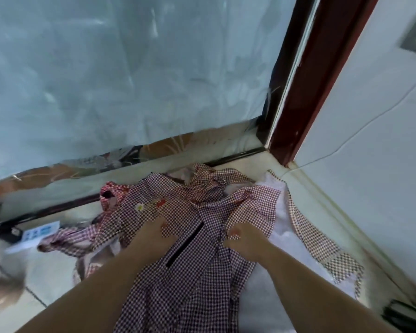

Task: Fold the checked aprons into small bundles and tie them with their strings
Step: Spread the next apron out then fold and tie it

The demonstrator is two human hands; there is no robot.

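Apron: checked apron (190, 272) — lies crumpled on the floor in a room corner, its right part over a white cloth (280, 224).
Handling: judged light, limp and easily creased; folds will need pressing flat.
Hold: best taken at hems or corners; the checked string (322, 246) trails loose to the right.
Right hand (243, 240): fingers curled into a bunched fold.
Left hand (154, 236): on the fabric — grip cannot be told.
Surround: red checked apron (109, 195) to the left; door frame (305, 92) behind.

Maroon-checked aprons (195, 284) lie crumpled, apparently several overlapping.
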